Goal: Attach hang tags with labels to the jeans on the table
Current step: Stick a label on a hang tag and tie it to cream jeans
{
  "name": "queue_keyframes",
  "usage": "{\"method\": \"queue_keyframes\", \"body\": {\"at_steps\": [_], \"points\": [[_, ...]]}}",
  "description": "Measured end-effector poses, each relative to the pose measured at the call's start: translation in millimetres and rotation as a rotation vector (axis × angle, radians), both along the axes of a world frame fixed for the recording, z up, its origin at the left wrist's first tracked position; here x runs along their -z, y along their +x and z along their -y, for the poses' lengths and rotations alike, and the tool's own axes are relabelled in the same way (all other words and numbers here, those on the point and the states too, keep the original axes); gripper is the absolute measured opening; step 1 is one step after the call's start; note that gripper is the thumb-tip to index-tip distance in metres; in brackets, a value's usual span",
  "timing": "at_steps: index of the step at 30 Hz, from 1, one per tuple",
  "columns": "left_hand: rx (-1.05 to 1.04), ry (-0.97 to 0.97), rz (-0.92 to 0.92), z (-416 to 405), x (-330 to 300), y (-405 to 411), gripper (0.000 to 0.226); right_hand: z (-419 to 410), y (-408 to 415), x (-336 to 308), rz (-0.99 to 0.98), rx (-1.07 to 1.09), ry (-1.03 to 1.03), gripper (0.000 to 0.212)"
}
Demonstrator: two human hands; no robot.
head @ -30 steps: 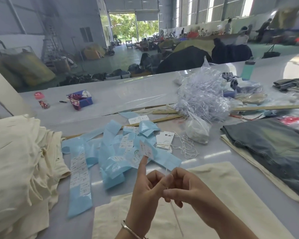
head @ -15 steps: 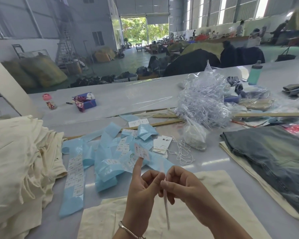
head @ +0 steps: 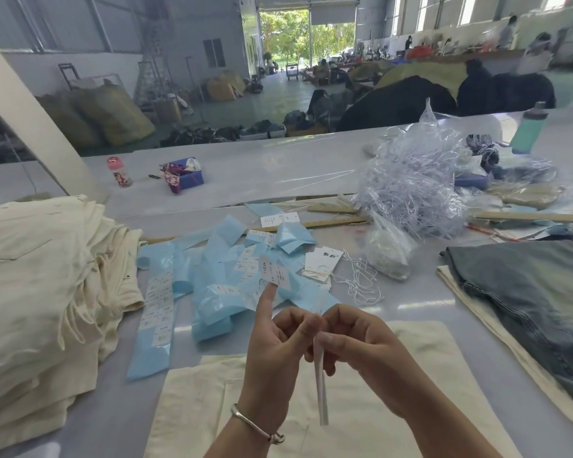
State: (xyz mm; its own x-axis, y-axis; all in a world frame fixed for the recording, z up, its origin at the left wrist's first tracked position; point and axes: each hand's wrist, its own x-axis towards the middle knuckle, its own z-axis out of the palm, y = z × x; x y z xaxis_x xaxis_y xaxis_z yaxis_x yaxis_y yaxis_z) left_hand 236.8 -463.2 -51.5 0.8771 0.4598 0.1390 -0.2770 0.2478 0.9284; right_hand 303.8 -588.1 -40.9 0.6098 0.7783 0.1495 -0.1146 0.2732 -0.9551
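Hands meet over the cream jeans (head: 420,345) laid flat at the near table edge. Left hand (head: 275,345) has its forefinger straight up with a small white label (head: 276,272) stuck on the tip; other fingers curled in. Right hand (head: 354,348) pinches the top of a white hang tag (head: 321,385), seen edge-on, hanging down between the wrists. Since half a second ago the tag hangs much the same and the hands have barely shifted. Bare grey table (head: 407,302) runs between the hands and the denim jeans (head: 536,302) to their right. Left of the hands, a high stack of cream jeans (head: 40,285). Just beyond the fingertips, blue backing strips (head: 219,276) with more labels, then loose hang tags (head: 321,264) and white strings (head: 361,282). Farther, a clear bag of plastic strands (head: 417,186).
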Motion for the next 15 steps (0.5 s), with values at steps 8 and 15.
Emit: {"method": "queue_keyframes", "body": {"at_steps": [8,15], "points": [[-0.029,0.035,-0.005,4.1,-1.9,-1.8,0.086,2.0,-1.7,3.2,-0.012,0.066,0.014,0.010],[-0.016,0.076,0.001,7.3,0.4,-1.2,0.084,7.5,-3.5,4.6,-0.028,0.085,0.045,0.014]]}}
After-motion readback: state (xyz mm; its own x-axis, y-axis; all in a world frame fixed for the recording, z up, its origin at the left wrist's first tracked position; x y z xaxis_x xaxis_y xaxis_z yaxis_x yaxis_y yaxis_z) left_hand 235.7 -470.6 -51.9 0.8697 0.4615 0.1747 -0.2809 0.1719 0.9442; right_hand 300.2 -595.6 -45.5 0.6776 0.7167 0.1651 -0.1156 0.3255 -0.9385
